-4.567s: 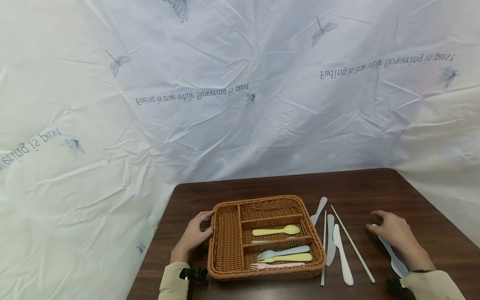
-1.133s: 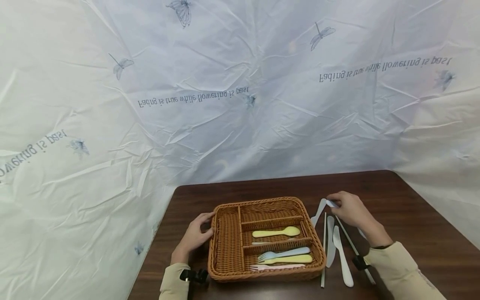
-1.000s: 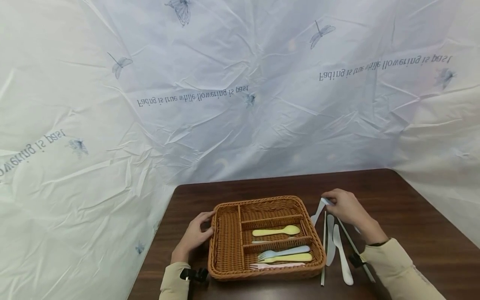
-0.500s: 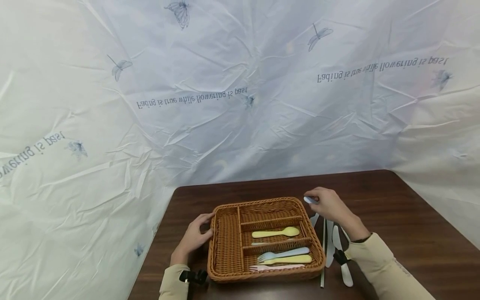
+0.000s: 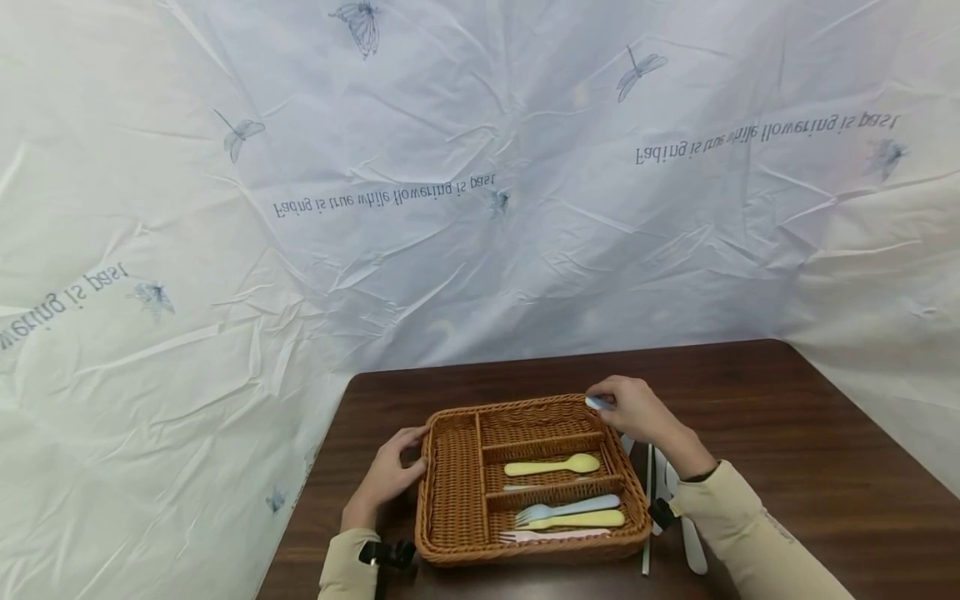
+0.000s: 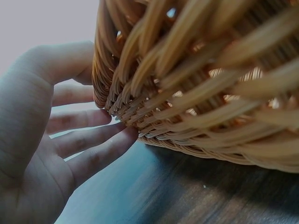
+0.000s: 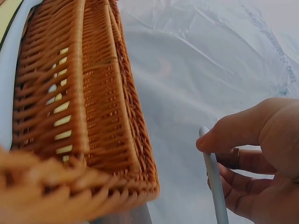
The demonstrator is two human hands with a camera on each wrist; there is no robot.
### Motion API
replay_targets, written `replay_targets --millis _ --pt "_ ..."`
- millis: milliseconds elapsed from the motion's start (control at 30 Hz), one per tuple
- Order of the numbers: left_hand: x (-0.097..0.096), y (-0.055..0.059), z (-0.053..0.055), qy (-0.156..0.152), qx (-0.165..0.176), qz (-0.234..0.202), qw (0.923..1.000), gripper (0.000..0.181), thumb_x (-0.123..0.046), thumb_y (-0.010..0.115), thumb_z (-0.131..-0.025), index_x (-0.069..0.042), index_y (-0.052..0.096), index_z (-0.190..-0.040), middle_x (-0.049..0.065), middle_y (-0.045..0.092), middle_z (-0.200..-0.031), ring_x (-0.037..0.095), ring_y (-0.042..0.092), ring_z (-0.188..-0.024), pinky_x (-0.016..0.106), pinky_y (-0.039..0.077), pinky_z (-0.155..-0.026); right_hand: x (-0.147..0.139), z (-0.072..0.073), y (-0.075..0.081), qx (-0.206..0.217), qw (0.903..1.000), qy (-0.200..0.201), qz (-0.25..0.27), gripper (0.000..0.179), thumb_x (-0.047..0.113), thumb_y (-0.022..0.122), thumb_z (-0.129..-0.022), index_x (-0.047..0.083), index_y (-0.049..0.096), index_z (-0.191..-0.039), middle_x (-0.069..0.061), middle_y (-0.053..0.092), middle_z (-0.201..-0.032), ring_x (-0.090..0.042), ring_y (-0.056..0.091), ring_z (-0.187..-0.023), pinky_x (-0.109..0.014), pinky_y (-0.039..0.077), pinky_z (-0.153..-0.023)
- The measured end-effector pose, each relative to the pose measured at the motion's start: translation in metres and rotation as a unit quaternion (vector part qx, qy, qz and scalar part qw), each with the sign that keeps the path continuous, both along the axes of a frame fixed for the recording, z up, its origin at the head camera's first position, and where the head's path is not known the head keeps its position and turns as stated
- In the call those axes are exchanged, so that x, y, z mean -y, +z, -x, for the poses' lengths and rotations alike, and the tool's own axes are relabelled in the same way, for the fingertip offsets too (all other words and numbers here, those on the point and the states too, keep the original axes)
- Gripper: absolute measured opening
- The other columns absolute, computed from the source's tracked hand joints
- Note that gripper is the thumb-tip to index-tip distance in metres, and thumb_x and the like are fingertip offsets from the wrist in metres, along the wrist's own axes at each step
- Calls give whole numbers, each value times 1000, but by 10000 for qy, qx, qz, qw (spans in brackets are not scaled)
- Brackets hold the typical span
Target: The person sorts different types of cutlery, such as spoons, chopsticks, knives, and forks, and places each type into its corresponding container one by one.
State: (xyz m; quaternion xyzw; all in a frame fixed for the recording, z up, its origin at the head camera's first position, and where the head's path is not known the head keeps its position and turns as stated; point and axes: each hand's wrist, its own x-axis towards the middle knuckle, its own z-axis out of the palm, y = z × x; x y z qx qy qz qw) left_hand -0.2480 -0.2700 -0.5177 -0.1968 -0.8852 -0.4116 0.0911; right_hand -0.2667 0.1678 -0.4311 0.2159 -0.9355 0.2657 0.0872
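Note:
My right hand point(image 5: 637, 408) pinches a pale blue spoon between thumb and fingers, over the back right corner of the brown wicker basket point(image 5: 453, 552). Only the handle end of the spoon point(image 7: 215, 184) shows; its bowl is hidden. Extended fingers of my left hand point(image 5: 384, 473) touch the outside of the basket's left wall, as the left wrist view also shows. The middle compartment holds a yellow spoon point(image 5: 551, 467) and another, mostly hidden utensil. In the front compartment lie a light blue fork point(image 5: 577, 506), a yellow utensil point(image 5: 581, 520) and a pink fork point(image 5: 558, 534).
Right of the basket, partly under my right arm, lie a white knife point(image 5: 694, 550), a pale chopstick point(image 5: 647, 537) and other utensils mostly hidden. The dark wooden table point(image 5: 772, 408) meets a pale printed cloth point(image 5: 480, 292) behind.
My right hand took the blue spoon from the table's right side and carried it left, past the knives and chopsticks, to the basket's back right corner. The left hand and basket stay put.

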Motion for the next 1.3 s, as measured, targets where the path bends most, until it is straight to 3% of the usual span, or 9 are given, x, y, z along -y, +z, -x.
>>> replay_targets --millis 267,600,1133,1300 --pt "1 -1 1 -68 0 11 10000 53 -10 63 -88 -13 54 -140 5 56 -133 26 58 -116 50 49 -95 18 0 5 79 9998 193 22 29 4 66 -88 5 70 -116 -15 64 -116 -16 56 -78 -28 42 -57" --pt "3 -2 3 -51 26 -48 10000 53 -10 63 -88 -13 55 -140 6 56 -133 27 58 -116 48 52 -92 41 -2 12 -57 9990 441 1 27 7 69 -88 8 71 -114 -12 65 -116 -21 63 -89 -33 51 -69" --pt "3 -3 3 -97 111 -115 9998 53 -9 63 -88 -12 54 -140 7 55 -133 28 58 -116 37 55 -86 64 -6 8 90 9978 641 121 27 7 69 -88 11 72 -115 -9 66 -118 -29 62 -105 -38 55 -78" --pt "3 -3 3 -105 54 -102 9999 52 -9 64 -88 -12 54 -140 7 56 -132 28 58 -116 39 55 -87 70 -7 7 -30 9972 746 97 26 7 70 -88 11 72 -113 -7 66 -116 -28 62 -104 -39 55 -79"
